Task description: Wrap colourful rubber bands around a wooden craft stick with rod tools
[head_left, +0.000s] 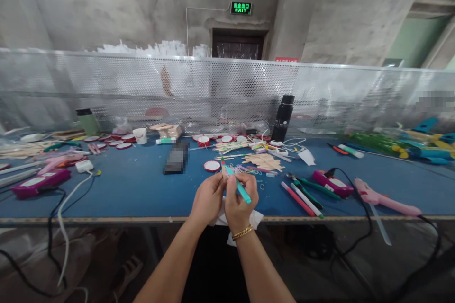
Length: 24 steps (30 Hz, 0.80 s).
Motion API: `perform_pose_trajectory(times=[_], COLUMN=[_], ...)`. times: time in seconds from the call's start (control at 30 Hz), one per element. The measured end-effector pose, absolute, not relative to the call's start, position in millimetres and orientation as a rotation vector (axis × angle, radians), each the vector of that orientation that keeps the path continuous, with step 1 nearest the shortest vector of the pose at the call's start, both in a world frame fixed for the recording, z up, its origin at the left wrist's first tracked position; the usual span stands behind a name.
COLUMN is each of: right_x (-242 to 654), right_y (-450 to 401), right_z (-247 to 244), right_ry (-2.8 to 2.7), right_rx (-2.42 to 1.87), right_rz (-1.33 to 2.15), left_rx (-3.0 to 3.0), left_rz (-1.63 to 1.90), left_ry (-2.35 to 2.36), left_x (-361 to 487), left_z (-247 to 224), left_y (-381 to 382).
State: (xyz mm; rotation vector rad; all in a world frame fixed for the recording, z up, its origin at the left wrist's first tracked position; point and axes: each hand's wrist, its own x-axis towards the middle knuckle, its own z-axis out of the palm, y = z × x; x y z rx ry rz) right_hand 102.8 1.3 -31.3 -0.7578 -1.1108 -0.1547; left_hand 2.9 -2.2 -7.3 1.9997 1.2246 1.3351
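Beyond the right hand [241,194], a black flask [282,120] stands on the blue counter [135,194]. Ahead and left of the left hand [209,195] lies a dark, partly pixelated slab [174,158]; farther left stand a paper cup [140,136] and a green bottle [89,124].

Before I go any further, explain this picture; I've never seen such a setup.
There is no machine, only a person's two bare hands, seen from one camera worn on the head, looking forward and down. The right hand holds a turquoise marker pen; the left hand holds a narrow stick marked with red. On the blue tabletop lie flat pale wooden sticks, a round white disc with a red rim and a pink glue gun. A tall black cylindrical flask stands behind.
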Motion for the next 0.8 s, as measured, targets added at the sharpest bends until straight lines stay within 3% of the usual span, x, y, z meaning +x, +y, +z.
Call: perform_pose_trajectory(times=[0.8], right_x=[102.3], right_y=[0.0], right_z=[-29.7], right_ry=[-1.168], right_rx=[-0.739], right_rz=[-0.143], left_rx=[1.983], left_rz=[1.332], left_ry=[1.220], left_x=[2.2], left_z=[-9.4], left_y=[-2.2])
